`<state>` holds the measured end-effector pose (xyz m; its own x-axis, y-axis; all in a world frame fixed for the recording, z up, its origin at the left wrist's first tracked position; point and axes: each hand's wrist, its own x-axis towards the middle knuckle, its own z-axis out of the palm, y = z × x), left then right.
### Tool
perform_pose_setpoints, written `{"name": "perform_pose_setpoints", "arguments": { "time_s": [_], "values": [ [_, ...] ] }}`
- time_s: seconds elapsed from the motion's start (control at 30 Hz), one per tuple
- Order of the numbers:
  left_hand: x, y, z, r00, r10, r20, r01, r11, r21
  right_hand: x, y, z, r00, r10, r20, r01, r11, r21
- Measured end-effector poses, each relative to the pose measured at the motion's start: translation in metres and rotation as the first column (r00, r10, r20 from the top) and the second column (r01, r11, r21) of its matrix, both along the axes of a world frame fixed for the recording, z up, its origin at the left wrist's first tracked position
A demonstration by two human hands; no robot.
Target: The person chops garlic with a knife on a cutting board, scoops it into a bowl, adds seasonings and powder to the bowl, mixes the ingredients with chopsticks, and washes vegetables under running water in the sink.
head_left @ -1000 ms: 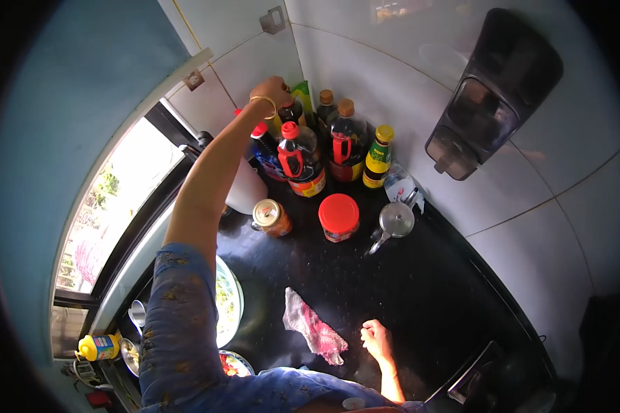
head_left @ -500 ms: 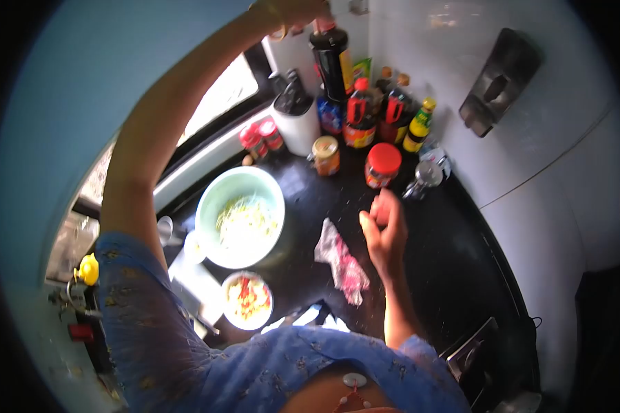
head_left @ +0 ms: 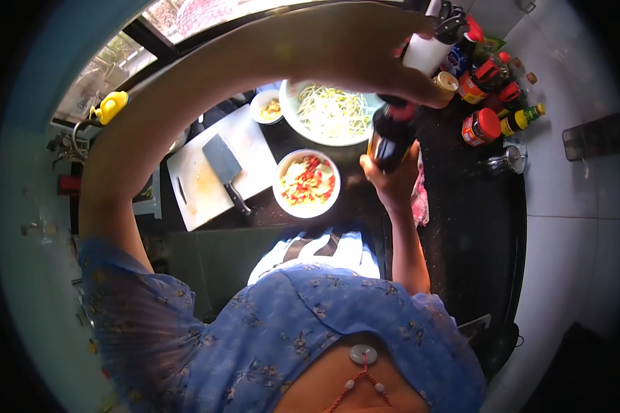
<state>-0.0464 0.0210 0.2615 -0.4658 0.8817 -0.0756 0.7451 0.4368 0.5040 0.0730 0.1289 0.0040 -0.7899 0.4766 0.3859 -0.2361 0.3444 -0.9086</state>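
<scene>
A dark bottle (head_left: 391,134) with a red upper part is held between both hands. My left hand (head_left: 393,72) reaches across from the left and grips its top; the fingertips are partly hidden. Around the lower end of the bottle is my right hand (head_left: 395,180), thumb on one side and fingers on the other. Left of the bottle sits a white bowl (head_left: 306,184) of red and pale chopped pieces. Behind it, a large pale green bowl (head_left: 331,113) holds thin pale shreds, partly covered by the left forearm.
A cleaver (head_left: 222,162) lies on a white cutting board (head_left: 255,148) beside a small bowl (head_left: 266,107). Right of my hands are a pink cloth (head_left: 420,199), a red-lidded jar (head_left: 481,127), a metal pot (head_left: 506,160) and several sauce bottles. A knife block (head_left: 426,54) stands near the window.
The dark bottle has come from the back corner down to the white bowl's right side. My right hand, earlier free, now grips its lower end. The view has turned toward the cutting board.
</scene>
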Motion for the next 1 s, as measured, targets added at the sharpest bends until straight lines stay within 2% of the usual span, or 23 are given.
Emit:
{"name": "perform_pose_setpoints", "arguments": {
  "time_s": [0.03,0.07,0.1,0.13,0.2,0.27,0.3,0.33,0.37,0.4,0.47,0.53,0.63,0.7,0.73,0.8,0.97,1.0],
  "values": [
    [0.003,-0.026,-0.008,0.999,0.021,0.025,-0.022,0.997,0.068,0.018,-0.007,-0.007,0.992,0.054,0.118,-0.052,0.998,-0.022],
    [0.01,-0.053,-0.015,0.997,0.083,-0.004,-0.082,0.986,0.142,0.034,-0.012,-0.007,0.983,0.129,0.13,-0.136,0.99,0.041],
    [0.008,-0.079,-0.03,0.998,0.019,0.063,-0.029,0.986,0.166,0.047,-0.013,-0.011,0.935,0.277,0.223,-0.268,0.961,-0.067],
    [0.011,-0.103,-0.043,0.987,0.087,0.132,-0.107,0.981,0.159,0.06,-0.014,-0.017,0.858,0.42,0.297,-0.379,0.906,-0.187],
    [0.013,-0.144,-0.085,0.946,0.174,0.275,-0.198,0.978,0.064,0.081,-0.019,-0.026,0.848,0.452,0.277,-0.433,0.892,-0.13],
    [0.018,-0.184,-0.143,0.878,0.159,0.451,-0.268,0.945,0.189,0.098,-0.022,-0.026,0.764,0.496,0.413,-0.43,0.868,-0.248],
    [0.022,-0.202,-0.169,0.817,0.205,0.539,-0.33,0.933,0.146,0.104,-0.023,-0.028,0.728,0.532,0.432,-0.435,0.846,-0.309],
    [0.037,-0.213,-0.185,0.678,0.166,0.716,-0.437,0.874,0.212,0.11,-0.022,-0.032,0.692,0.567,0.447,-0.435,0.821,-0.369],
    [0.046,-0.225,-0.208,0.577,0.153,0.802,-0.501,0.842,0.2,0.116,-0.023,-0.043,0.674,0.598,0.433,-0.406,0.79,-0.459],
    [0.056,-0.233,-0.225,0.466,0.131,0.875,-0.561,0.809,0.178,0.12,-0.024,-0.051,0.674,0.592,0.442,-0.399,0.795,-0.457],
    [0.084,-0.237,-0.23,0.285,0.25,0.925,-0.673,0.739,0.008,0.127,-0.025,-0.062,0.623,0.648,0.439,-0.389,0.743,-0.544],
    [0.105,-0.244,-0.247,0.232,0.224,0.947,-0.735,0.677,0.021,0.13,-0.032,-0.067,0.6,0.705,0.378,-0.36,0.66,-0.66],
    [0.125,-0.257,-0.27,0.224,0.228,0.948,-0.733,0.68,0.01,0.132,-0.036,-0.071,0.531,0.744,0.406,-0.348,0.628,-0.696],
    [0.133,-0.263,-0.277,0.201,0.227,0.953,-0.758,0.652,0.005,0.133,-0.037,-0.085,0.504,0.737,0.45,-0.493,0.673,-0.551],
    [0.137,-0.266,-0.281,0.186,0.224,0.957,-0.776,0.63,0.003,0.134,-0.037,-0.086,0.497,0.74,0.453,-0.497,0.671,-0.55],
    [0.142,-0.271,-0.287,0.182,0.212,0.96,-0.784,0.621,0.011,0.135,-0.04,-0.084,0.409,0.786,0.464,-0.408,0.612,-0.677],
    [0.156,-0.278,-0.295,0.155,0.201,0.967,-0.799,0.601,0.004,0.137,-0.048,-0.086,0.431,0.832,0.348,-0.367,0.515,-0.775],
    [0.158,-0.278,-0.299,0.152,0.198,0.968,-0.804,0.595,0.004,0.136,-0.048,-0.082,0.432,0.823,0.369,-0.355,0.532,-0.769]
  ]
}}
